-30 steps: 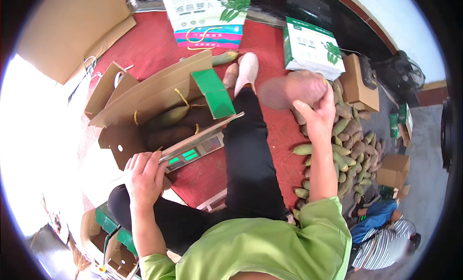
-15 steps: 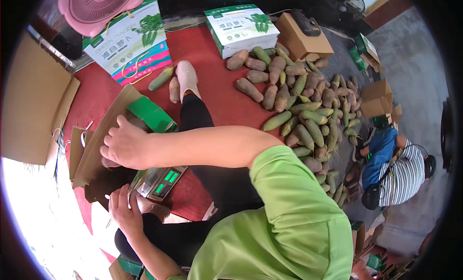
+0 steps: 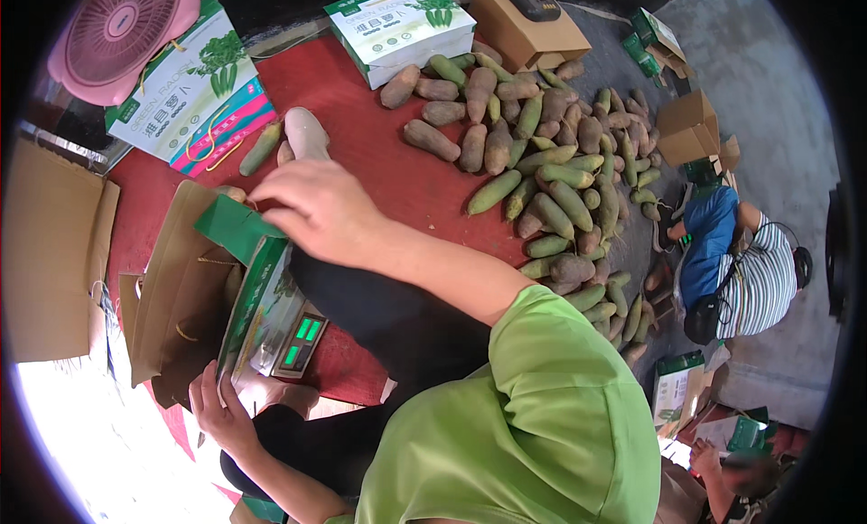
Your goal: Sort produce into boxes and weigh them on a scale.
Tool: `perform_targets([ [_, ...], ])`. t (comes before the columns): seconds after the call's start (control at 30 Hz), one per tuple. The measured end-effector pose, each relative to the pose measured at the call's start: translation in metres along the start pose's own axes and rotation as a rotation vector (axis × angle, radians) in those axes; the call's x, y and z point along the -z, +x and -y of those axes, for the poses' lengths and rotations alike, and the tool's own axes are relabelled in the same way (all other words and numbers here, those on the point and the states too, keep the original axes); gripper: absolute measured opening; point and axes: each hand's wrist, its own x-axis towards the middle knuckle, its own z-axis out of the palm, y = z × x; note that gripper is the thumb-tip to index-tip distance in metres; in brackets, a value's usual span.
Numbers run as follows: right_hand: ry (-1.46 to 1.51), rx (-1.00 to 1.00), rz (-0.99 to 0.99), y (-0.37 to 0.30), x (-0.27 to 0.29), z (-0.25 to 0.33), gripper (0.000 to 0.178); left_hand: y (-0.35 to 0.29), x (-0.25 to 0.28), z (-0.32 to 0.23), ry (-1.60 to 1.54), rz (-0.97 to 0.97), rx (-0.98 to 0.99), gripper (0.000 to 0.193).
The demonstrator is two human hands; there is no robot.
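Observation:
Before me a cardboard gift box (image 3: pixel 172 280) with a green flap (image 3: pixel 237 228) stands tilted on a digital scale (image 3: pixel 301 343) with a lit green display. Inside, a greenish radish and looped cord handles partly show. Fingers and thumb of my left hand (image 3: pixel 224 414) close on the box's near edge. My right hand (image 3: pixel 321 208) hovers at the far end by the flap, its fingers stretched out and apart, with nothing seen in them. Just beyond that hand, one green radish (image 3: pixel 260 150) lies on the red mat beside my shoe.
A large heap of green and soil-brown radishes (image 3: pixel 567 194) covers the mat's right side. Behind it are a white-green carton (image 3: pixel 397 27) and a brown box (image 3: pixel 524 32). At the back left a pink fan (image 3: pixel 122 32) stands by another printed carton. A person in stripes (image 3: pixel 757 285) crouches right.
My right hand has left the box's inside and moved away to the right, past the flap. The box's printed side now shows over the scale. My left hand has closed on its near edge.

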Motion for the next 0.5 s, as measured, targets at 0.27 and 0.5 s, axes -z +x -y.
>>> perform_targets([
  [0.27, -0.233, -0.771, 0.149, -0.155, 0.043, -0.121, 0.019, 0.001, -0.001, 0.001, 0.009, -0.003, -0.011, 0.020],
  [0.5, -0.368, -1.186, 0.258, -0.285, 0.069, -0.196, 0.029, -0.002, -0.003, 0.015, 0.115, -0.090, -0.024, 0.020],
])
